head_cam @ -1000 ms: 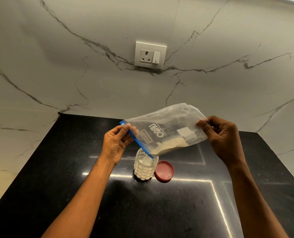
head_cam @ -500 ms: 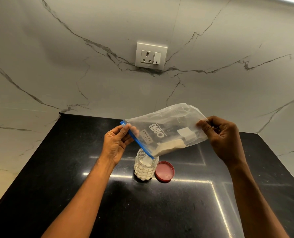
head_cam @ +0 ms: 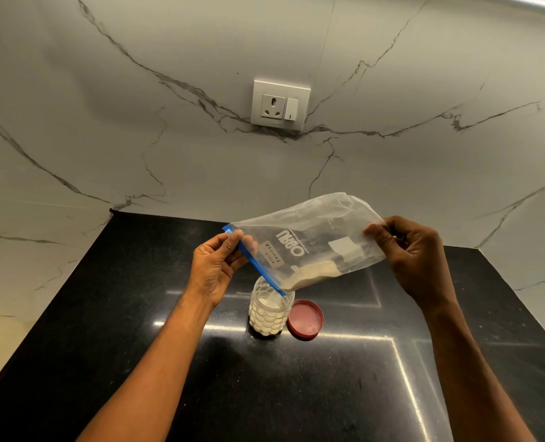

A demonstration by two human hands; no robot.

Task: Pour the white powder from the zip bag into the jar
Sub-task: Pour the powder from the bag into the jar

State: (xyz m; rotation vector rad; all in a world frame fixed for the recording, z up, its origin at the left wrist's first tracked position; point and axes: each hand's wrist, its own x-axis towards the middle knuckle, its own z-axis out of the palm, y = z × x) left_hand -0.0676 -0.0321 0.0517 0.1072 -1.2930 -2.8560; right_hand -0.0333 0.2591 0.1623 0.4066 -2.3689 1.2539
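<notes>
A clear zip bag (head_cam: 309,231) with a blue zip strip is held tilted above an open clear jar (head_cam: 269,314) on the black counter. My left hand (head_cam: 215,266) pinches the bag's blue mouth edge, whose lower corner sits over the jar's opening. My right hand (head_cam: 414,260) grips the bag's raised bottom end. White powder (head_cam: 312,273) lies along the bag's lower edge, sloping toward the mouth. The jar holds white powder to well over half its height.
A red lid (head_cam: 305,319) lies upside down on the black counter (head_cam: 105,330) just right of the jar. Behind stands a marble wall with a socket and switch plate (head_cam: 280,105). The counter's left edge runs diagonally at the left.
The powder has slid further down the bag toward its mouth. Both hands and the jar stay almost where they were.
</notes>
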